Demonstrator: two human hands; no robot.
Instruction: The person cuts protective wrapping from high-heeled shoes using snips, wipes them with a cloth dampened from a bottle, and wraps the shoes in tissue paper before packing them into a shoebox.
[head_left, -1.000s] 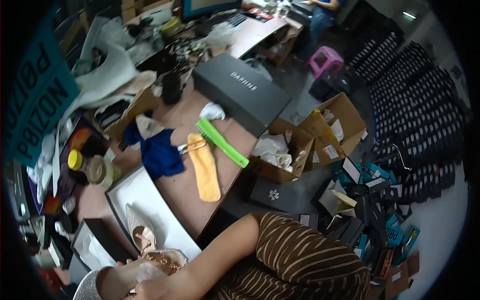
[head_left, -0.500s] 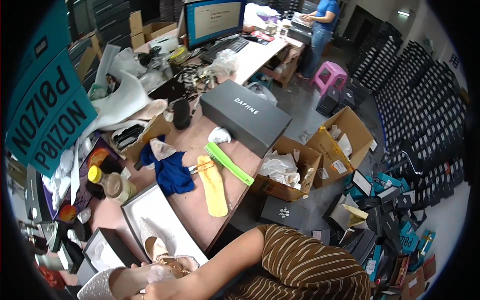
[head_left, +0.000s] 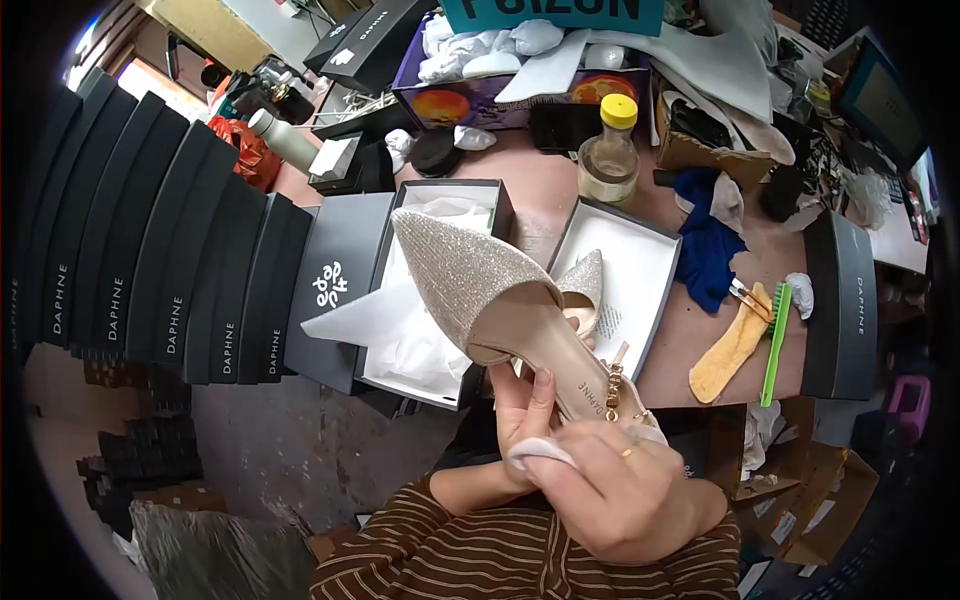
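A glittery pointed-toe shoe (head_left: 470, 275) with a beige insole and a gold chain strap is held up before me, its toe toward the upper left. My left hand (head_left: 522, 405) grips it from below, with fingers also showing behind its side. Closed beside the heel end, my right hand (head_left: 625, 495) pinches a small white wad (head_left: 543, 452), cloth or tissue. Past the held shoe, a matching shoe (head_left: 582, 285) lies in a white-lined box part (head_left: 640, 265). An open dark shoebox (head_left: 430, 370) with white tissue paper (head_left: 415, 320) stands to its left.
Dark shoeboxes (head_left: 140, 220) stand in a row at left. On the pink table are a yellow-capped jar (head_left: 610, 160), a blue cloth (head_left: 705, 255), a yellow cloth (head_left: 730, 350), a green brush (head_left: 775, 350) and a closed shoebox (head_left: 840, 310). Cardboard cartons (head_left: 825, 490) sit at lower right.
My view has swung left. The glittery shoe, low at the frame's edge before, is now raised in the middle, and both hands show around it.
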